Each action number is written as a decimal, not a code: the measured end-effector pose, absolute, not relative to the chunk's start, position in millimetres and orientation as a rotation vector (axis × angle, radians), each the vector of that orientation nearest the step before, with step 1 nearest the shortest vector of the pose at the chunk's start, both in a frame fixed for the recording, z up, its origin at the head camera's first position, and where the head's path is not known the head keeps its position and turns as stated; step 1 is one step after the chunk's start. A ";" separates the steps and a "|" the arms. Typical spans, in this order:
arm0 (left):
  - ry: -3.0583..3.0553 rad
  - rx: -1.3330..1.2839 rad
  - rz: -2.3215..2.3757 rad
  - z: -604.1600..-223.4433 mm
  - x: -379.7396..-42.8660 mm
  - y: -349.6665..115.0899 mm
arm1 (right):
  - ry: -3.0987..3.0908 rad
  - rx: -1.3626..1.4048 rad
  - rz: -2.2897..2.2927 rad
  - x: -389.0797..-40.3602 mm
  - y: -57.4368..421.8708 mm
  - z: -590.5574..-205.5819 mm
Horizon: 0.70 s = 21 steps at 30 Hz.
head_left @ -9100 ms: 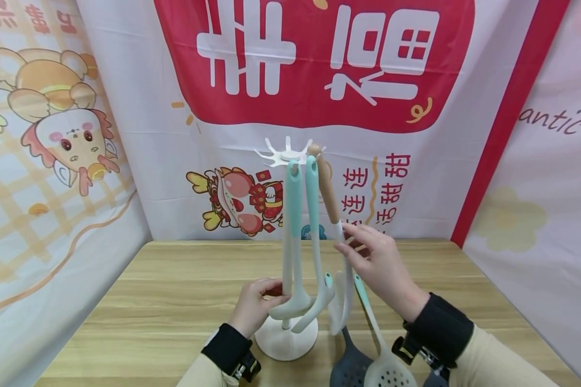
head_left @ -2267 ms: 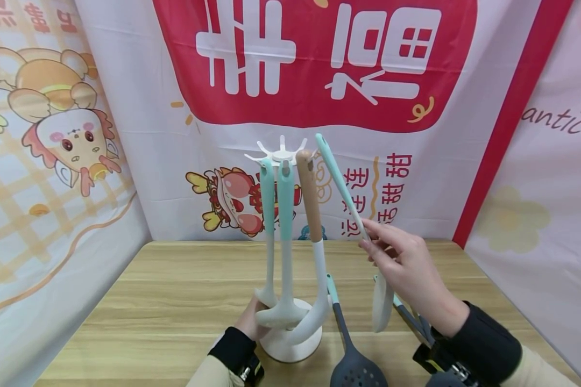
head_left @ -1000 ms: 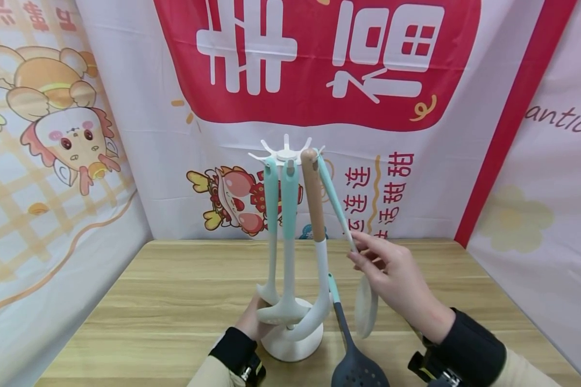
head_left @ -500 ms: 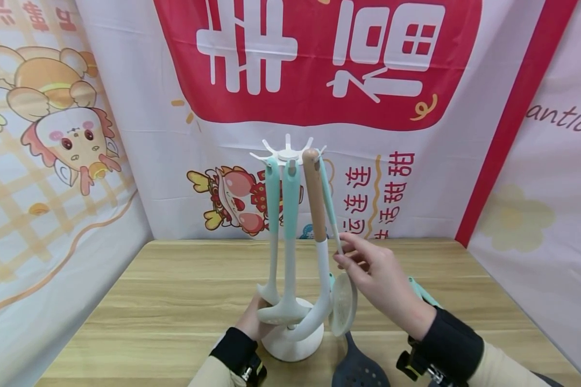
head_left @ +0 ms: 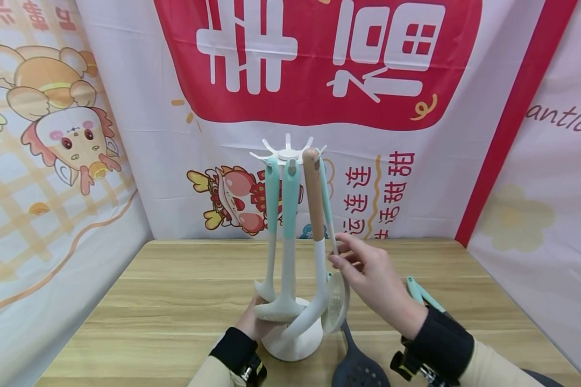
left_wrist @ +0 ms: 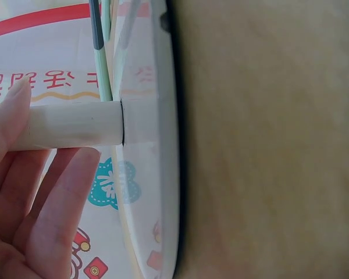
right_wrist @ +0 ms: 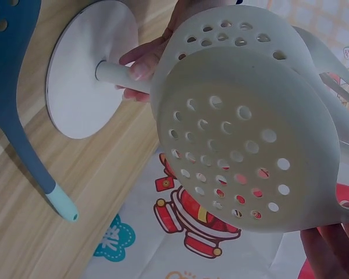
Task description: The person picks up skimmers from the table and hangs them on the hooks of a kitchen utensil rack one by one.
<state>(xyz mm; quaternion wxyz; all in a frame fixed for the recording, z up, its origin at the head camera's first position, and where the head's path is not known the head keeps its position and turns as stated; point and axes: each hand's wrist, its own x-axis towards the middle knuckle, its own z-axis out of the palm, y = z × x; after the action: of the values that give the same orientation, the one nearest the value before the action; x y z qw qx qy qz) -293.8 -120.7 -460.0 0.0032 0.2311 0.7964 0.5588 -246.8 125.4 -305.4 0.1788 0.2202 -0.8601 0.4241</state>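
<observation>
My left hand (head_left: 253,321) grips the pole (left_wrist: 75,125) of a white utensil stand low down, just above its round base (head_left: 297,346). With my right hand (head_left: 375,282) I pinch the shaft of a pale skimmer (right_wrist: 244,139), its perforated head hanging low. The top of its mint handle (head_left: 325,188) is at one of the stand's hooks (head_left: 288,153), partly behind a wooden-handled utensil (head_left: 313,199) with a white shaft. Two mint-handled utensils, a ladle (head_left: 289,215) and a smaller one (head_left: 271,199), hang to its left.
A dark slotted turner (head_left: 360,368) lies on the wooden table (head_left: 184,301) right of the base. More mint handles (head_left: 421,293) lie beyond my right wrist. Printed cloth (head_left: 232,107) walls the table's back and sides.
Earlier, my right hand held the wooden-handled utensil; it now hangs alone. The stand has turned. The skimmer has come in leftward, from apart to upright against the hooks.
</observation>
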 end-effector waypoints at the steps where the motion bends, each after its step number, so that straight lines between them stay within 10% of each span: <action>1: 2.482 0.703 1.760 -459.9 -293.8 -120.8 | -2.431 0.622 1.204 -247.0 125.0 -305.6; 21: 2.393 0.638 1.833 -462.7 -294.0 -122.0 | -2.454 0.584 1.262 -250.0 118.4 -309.3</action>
<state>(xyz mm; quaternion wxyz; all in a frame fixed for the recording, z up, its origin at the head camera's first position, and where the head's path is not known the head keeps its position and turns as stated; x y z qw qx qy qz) -294.0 -122.0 -462.7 0.0300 0.2069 0.7763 0.5947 -250.0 118.4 -309.3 0.1596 0.2042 -0.8589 0.4417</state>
